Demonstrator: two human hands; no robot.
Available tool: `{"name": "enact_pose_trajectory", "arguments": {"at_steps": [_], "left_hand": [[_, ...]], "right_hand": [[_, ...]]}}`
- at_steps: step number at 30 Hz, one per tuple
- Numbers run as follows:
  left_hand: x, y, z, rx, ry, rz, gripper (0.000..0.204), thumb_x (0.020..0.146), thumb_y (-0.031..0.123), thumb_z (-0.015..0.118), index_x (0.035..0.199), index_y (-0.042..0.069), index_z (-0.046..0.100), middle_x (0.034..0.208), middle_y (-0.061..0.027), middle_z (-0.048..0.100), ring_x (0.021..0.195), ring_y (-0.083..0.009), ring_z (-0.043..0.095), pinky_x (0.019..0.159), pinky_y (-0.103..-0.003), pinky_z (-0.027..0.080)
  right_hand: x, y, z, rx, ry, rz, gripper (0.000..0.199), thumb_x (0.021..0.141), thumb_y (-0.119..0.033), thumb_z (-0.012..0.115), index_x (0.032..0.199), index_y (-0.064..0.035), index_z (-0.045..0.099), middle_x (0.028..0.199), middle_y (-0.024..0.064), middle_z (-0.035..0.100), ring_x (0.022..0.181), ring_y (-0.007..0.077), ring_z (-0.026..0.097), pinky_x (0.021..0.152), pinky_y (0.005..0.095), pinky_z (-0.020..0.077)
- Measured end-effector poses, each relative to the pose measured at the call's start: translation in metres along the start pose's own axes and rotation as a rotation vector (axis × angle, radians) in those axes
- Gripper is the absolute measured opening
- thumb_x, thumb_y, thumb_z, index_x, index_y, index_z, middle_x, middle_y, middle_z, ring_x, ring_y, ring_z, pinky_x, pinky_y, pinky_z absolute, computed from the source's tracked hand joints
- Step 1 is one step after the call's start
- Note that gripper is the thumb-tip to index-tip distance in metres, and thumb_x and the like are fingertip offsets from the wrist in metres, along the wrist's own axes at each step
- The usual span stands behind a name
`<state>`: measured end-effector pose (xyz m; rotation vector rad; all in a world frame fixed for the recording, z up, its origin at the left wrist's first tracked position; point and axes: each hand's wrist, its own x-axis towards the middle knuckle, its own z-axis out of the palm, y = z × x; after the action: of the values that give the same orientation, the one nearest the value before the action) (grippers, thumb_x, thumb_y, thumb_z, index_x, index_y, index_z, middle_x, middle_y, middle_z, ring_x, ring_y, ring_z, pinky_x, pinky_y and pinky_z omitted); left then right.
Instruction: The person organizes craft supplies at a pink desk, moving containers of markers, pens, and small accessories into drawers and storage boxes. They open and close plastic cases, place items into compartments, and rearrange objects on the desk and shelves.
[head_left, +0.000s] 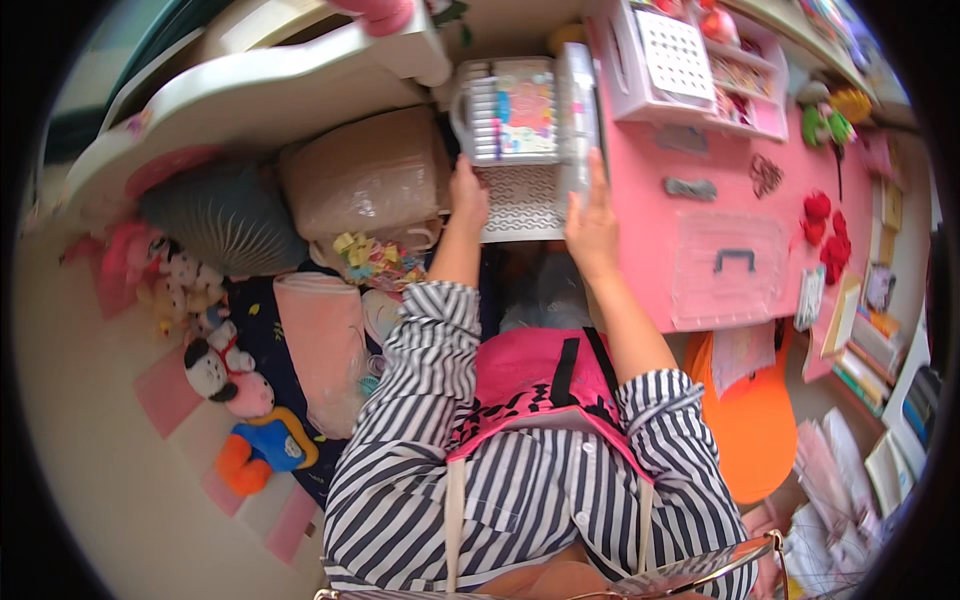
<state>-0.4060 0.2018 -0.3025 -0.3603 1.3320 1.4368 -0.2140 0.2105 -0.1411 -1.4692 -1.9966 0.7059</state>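
A clear-lidded marker case (512, 112) with a carry handle rests on a white woven-pattern shelf top (525, 200) ahead of me. Against its right side a slim clear plastic box (577, 110) stands on edge, blurred. My left hand (470, 198) is at the shelf's left side, its extended finger by the marker case's lower left corner; its other fingers are partly hidden. My right hand (592, 225) lies along the slim box's near end, fingers stretched and apart. Whether either hand presses on these things I cannot tell.
To the right is a pink desk (640, 260) with a clear lidded box (730, 265) and a pink-white drawer organizer (665, 60). An orange chair (750, 430) stands below it. Left, a bed holds a wrapped package (365, 175), a grey cushion (225, 215) and plush toys (230, 375).
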Motion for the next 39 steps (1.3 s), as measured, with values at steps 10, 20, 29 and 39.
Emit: {"name": "enact_pose_trajectory", "arguments": {"at_steps": [10, 20, 29, 39], "left_hand": [[0.012, 0.008, 0.029, -0.335, 0.007, -0.115, 0.039, 0.080, 0.058, 0.051, 0.094, 0.024, 0.066, 0.092, 0.0067, 0.063, 0.087, -0.0141, 0.050, 0.079, -0.035, 0.033], [0.036, -0.007, 0.022, -0.301, -0.206, 0.032, 0.080, 0.081, 0.064, 0.053, 0.140, 0.012, 0.042, 0.145, -0.0066, 0.037, 0.131, -0.0225, 0.032, 0.107, -0.045, 0.022], [-0.022, 0.029, 0.029, -0.158, -0.109, -0.017, 0.048, 0.089, 0.055, 0.047, 0.112, 0.015, 0.061, 0.108, 0.0016, 0.063, 0.097, -0.0148, 0.053, 0.086, -0.027, 0.037], [-0.043, 0.023, 0.023, 0.116, -0.285, 0.009, 0.084, 0.087, 0.070, 0.038, 0.145, 0.011, 0.022, 0.146, -0.0047, 0.029, 0.133, -0.0242, 0.027, 0.111, -0.053, 0.014]], "right_hand": [[0.002, -0.009, -0.006, -0.069, -0.038, -0.064, 0.078, 0.084, 0.001, 0.056, 0.148, -0.0146, 0.014, 0.145, 0.0191, 0.034, 0.120, 0.0424, 0.048, 0.091, 0.0423, 0.0468], [0.004, -0.019, -0.017, 0.018, -0.121, -0.039, 0.079, 0.084, 0.002, 0.056, 0.148, -0.0131, 0.012, 0.145, 0.0223, 0.034, 0.122, 0.0428, 0.046, 0.092, 0.0418, 0.0460], [0.018, -0.015, -0.008, -0.111, -0.173, 0.079, 0.081, 0.083, -0.004, 0.057, 0.148, -0.0200, 0.010, 0.123, 0.0247, 0.053, 0.081, 0.0441, 0.062, 0.064, 0.0508, 0.0508], [0.020, -0.015, 0.008, -0.222, -0.260, 0.165, 0.088, 0.080, 0.000, 0.053, 0.149, -0.0244, 0.005, 0.111, 0.0248, 0.052, 0.069, 0.0450, 0.060, 0.062, 0.0530, 0.0498]]}}
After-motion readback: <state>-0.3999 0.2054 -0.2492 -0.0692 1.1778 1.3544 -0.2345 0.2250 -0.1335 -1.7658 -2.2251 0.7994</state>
